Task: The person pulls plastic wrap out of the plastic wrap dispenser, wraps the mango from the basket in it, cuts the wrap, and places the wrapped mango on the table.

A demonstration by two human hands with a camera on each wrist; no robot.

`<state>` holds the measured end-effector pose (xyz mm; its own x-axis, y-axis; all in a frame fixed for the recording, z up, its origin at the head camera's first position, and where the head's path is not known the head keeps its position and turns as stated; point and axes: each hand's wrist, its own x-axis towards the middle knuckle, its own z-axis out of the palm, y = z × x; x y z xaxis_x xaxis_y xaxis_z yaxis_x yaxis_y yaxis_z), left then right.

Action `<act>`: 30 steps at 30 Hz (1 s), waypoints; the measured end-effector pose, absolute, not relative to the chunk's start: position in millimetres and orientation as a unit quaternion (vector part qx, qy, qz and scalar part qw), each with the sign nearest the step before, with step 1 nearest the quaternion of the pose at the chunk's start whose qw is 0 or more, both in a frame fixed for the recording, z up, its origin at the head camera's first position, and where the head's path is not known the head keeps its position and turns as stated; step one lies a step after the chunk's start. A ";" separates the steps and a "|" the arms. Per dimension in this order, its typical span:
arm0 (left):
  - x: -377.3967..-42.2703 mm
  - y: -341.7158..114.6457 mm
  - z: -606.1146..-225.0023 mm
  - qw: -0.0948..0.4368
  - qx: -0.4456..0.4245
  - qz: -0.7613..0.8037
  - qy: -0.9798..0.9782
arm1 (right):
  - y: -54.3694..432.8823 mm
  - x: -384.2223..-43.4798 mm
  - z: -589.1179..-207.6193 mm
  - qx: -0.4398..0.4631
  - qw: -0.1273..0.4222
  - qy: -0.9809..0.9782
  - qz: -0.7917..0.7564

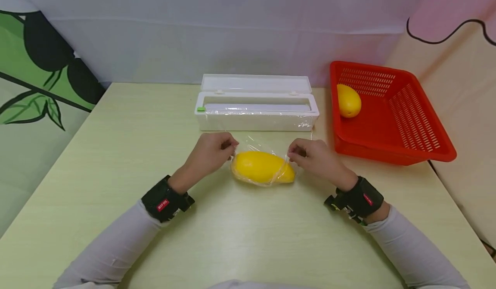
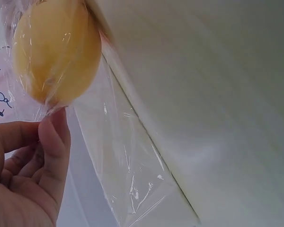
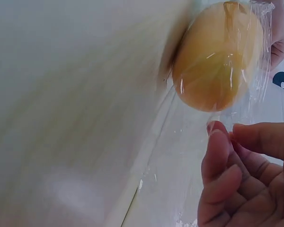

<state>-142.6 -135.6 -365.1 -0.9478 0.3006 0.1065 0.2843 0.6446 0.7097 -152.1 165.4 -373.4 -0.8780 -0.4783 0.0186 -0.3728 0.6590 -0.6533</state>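
Your left hand [image 1: 211, 151]: thumb and finger together, pinching clear film [image 2: 137, 189] at one end of yellow fruit [image 1: 259, 167]. Your right hand [image 1: 319, 160] pinches film same way, at other end. Fruit lies on table [image 1: 248, 237] between your hands, film around it. Just behind: white box [image 1: 255, 122], lid raised, film reaching down its front. To your right, red basket [image 1: 372, 148], second fruit [image 1: 349, 101] inside by left wall.
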 end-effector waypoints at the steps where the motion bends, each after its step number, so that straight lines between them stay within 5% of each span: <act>1: -142.8 -135.5 -365.2 0.014 0.158 0.395 0.905 | 165.3 -151.9 -373.5 -0.235 0.072 0.908 -0.339; 17: -140.8 -136.8 -354.7 0.054 0.165 0.410 0.895 | 162.5 -150.5 -372.2 -0.176 0.091 0.907 -0.372; 30: -139.9 -149.6 -344.3 0.143 0.320 0.329 0.877 | 168.2 -151.7 -373.7 -0.243 0.094 0.907 -0.331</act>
